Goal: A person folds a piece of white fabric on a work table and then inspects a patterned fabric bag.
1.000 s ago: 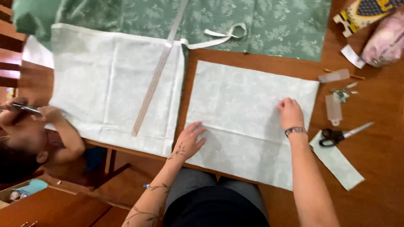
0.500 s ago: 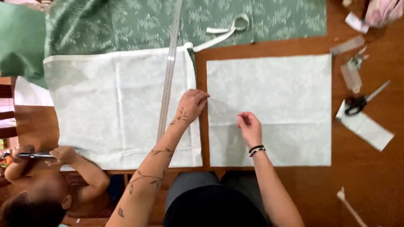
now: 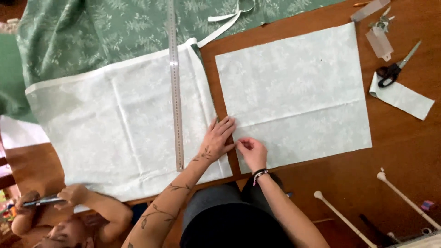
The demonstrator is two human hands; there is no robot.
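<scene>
Two pale cloth panels lie side by side on a brown table (image 3: 404, 147), seen from above the worker's head. The left hand (image 3: 217, 140) rests flat, fingers spread a little, across the narrow strip of bare wood between the panels, its fingertips reaching the left edge of the right panel (image 3: 298, 92). The right hand (image 3: 251, 151) sits just beside it at that panel's lower left corner, thumb and fingers drawn together on the cloth's edge; whether they pinch it or only press it is hard to make out. The left panel (image 3: 115, 128) overlaps a dark green cloth (image 3: 105, 32) that runs out of frame at the top. A long metal ruler (image 3: 175, 92) lies upright across both, its top end cut off. Scissors (image 3: 395, 69) rest on a cloth scrap (image 3: 404, 97) at the far right, with small clear plastic pieces (image 3: 379, 41) above them, too small to identify. Two white rods (image 3: 349, 220) slant off the lower right edge. At lower left, a second person (image 3: 87, 211), mostly cropped, holds a thin object that cannot be identified.
</scene>
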